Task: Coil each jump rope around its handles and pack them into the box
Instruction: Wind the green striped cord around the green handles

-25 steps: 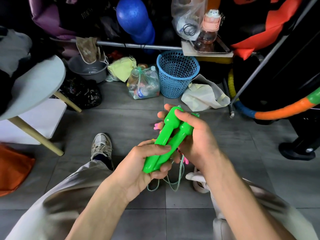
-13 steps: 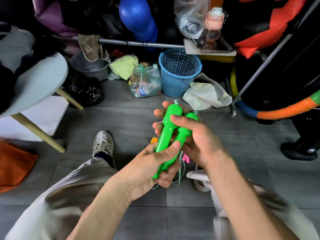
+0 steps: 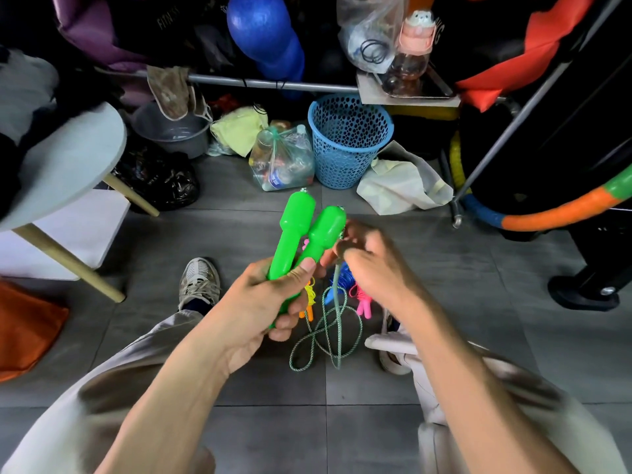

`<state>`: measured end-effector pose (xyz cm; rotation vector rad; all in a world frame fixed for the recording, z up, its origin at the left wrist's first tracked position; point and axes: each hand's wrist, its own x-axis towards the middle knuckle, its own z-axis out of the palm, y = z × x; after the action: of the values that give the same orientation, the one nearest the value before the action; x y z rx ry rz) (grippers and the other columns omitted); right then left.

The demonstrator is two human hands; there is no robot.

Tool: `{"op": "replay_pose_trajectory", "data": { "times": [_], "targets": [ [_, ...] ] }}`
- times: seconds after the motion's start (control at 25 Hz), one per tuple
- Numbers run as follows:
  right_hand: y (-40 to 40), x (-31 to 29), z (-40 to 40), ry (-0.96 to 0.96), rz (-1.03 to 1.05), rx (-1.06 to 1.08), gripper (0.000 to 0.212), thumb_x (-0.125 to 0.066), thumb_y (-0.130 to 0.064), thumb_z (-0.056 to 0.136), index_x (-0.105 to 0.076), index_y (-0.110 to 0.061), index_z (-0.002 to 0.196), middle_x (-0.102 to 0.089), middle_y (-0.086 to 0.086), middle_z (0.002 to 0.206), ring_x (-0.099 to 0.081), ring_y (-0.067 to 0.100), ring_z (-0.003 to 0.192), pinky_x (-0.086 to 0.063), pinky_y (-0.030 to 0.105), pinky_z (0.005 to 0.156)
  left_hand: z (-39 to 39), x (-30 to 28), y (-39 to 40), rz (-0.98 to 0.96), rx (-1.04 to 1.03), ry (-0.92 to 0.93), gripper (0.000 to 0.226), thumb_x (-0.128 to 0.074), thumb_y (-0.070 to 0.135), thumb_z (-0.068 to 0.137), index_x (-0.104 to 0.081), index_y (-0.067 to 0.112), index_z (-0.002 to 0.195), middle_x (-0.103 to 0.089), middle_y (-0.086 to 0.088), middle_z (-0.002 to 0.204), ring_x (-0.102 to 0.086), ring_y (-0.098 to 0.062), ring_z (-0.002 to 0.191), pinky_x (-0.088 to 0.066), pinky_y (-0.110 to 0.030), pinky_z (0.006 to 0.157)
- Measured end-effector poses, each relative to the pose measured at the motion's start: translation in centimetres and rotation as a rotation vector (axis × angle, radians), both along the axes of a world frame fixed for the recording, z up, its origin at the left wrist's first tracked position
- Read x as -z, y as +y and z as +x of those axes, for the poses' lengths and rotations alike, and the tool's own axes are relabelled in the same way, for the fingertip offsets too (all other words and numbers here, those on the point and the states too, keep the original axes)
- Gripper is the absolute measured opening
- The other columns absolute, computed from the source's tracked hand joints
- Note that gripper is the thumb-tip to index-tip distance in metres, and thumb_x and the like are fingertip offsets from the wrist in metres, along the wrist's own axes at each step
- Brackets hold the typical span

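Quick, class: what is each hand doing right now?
Left hand: grips the two green handles together.
Right hand: pinches the rope near the handle tops.

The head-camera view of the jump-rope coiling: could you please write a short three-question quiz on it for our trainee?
1. True or false: the left hand grips both green handles together.
2. Multiple choice: what does the right hand hold? A) the blue basket B) the green rope beside the handle tops C) a pink handle
3. Fill in: the loose loops of green rope hang down over the grey ______.

Key
1. True.
2. B; its fingers are blurred, but they pinch the rope near the tops of the handles.
3. Floor; other coloured ropes lie there too, and nothing is wound round the handles yet.
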<state>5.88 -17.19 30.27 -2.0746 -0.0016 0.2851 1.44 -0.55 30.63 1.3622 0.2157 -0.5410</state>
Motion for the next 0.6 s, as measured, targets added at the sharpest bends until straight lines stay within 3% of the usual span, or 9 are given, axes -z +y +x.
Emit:
{"op": "replay_pose_trajectory", "data": {
  "times": [0.08, 0.12, 0.16, 0.24, 0.32, 0.4, 0.6],
  "targets": [
    [1.3, 0.4, -0.8, -0.009, -0.003, -0.055, 0.021, -0.041, -0.024, 0.103, -0.058, -0.016, 0.094, -0.062, 0.002, 0.077, -0.061, 0.018, 0.066, -0.046, 0.031, 0.060, 0.4, 0.4, -0.1, -0.031, -0.129, 0.009, 0.036, -0.060, 0.035, 0.089, -0.058, 0.000, 0.098, -0.037, 0.001, 0.053, -0.025, -0.010, 0.040, -0.019, -0.014, 0.039],
    [2.0, 0.6, -1.3, -0.036, -0.052, -0.093, 0.021, -0.040, -0.026, 0.104, -0.056, -0.013, 0.101, -0.062, 0.004, 0.081, -0.060, 0.022, 0.069, -0.045, 0.033, 0.061, 0.6, 0.7, -0.1, 0.042, -0.201, -0.029, 0.032, -0.060, 0.032, 0.093, -0.057, 0.000, 0.094, -0.037, 0.001, 0.053, -0.025, -0.012, 0.040, -0.019, -0.016, 0.040],
    [2.4, 1.0, -1.6, -0.076, -0.157, -0.147, 0.018, -0.041, -0.023, 0.103, -0.054, -0.011, 0.106, -0.064, 0.007, 0.087, -0.061, 0.025, 0.075, -0.046, 0.035, 0.064, 0.9, 1.2, 0.0, 0.230, -0.251, -0.123, 0.027, -0.060, 0.030, 0.094, -0.056, 0.005, 0.085, -0.038, 0.002, 0.053, -0.028, -0.015, 0.042, -0.022, -0.021, 0.042],
    [3.1, 1.8, -2.3, -0.130, -0.390, -0.255, 0.012, -0.044, -0.012, 0.097, -0.051, -0.008, 0.106, -0.067, 0.015, 0.098, -0.063, 0.032, 0.090, -0.047, 0.038, 0.070, 1.1, 2.5, 0.5, 0.879, -0.167, -0.370, 0.026, -0.060, 0.030, 0.094, -0.050, 0.016, 0.074, -0.048, 0.000, 0.057, -0.045, -0.027, 0.054, -0.032, -0.032, 0.052],
    [3.3, 1.6, -2.8, -0.158, -0.533, -0.301, 0.003, -0.046, -0.011, 0.094, -0.049, -0.012, 0.093, -0.066, 0.016, 0.099, -0.062, 0.034, 0.093, -0.039, 0.037, 0.066, 0.7, 3.2, 0.5, 1.246, -0.003, -0.420, 0.016, -0.057, 0.033, 0.091, -0.056, 0.017, 0.089, -0.064, -0.010, 0.077, -0.060, -0.039, 0.081, -0.041, -0.037, 0.064],
    [3.0, 1.2, -2.8, -0.216, -0.647, -0.335, 0.011, -0.046, -0.014, 0.094, -0.048, -0.016, 0.083, -0.066, 0.014, 0.094, -0.062, 0.035, 0.088, -0.031, 0.034, 0.061, 0.3, 3.7, -0.1, 1.363, 0.139, -0.369, 0.022, -0.057, 0.032, 0.090, -0.058, 0.016, 0.105, -0.068, -0.012, 0.097, -0.063, -0.038, 0.096, -0.045, -0.035, 0.072],
    [1.0, -0.4, -2.3, -0.253, -0.689, -0.453, 0.015, -0.061, -0.026, 0.082, -0.057, -0.015, 0.073, -0.051, -0.002, 0.065, -0.049, 0.023, 0.069, -0.031, 0.033, 0.058, -0.6, 4.4, -0.3, 1.409, 0.431, -0.478, 0.032, -0.054, 0.041, 0.093, -0.057, 0.024, 0.119, -0.066, -0.002, 0.113, -0.061, -0.026, 0.107, -0.046, -0.030, 0.084]
  ]
}}
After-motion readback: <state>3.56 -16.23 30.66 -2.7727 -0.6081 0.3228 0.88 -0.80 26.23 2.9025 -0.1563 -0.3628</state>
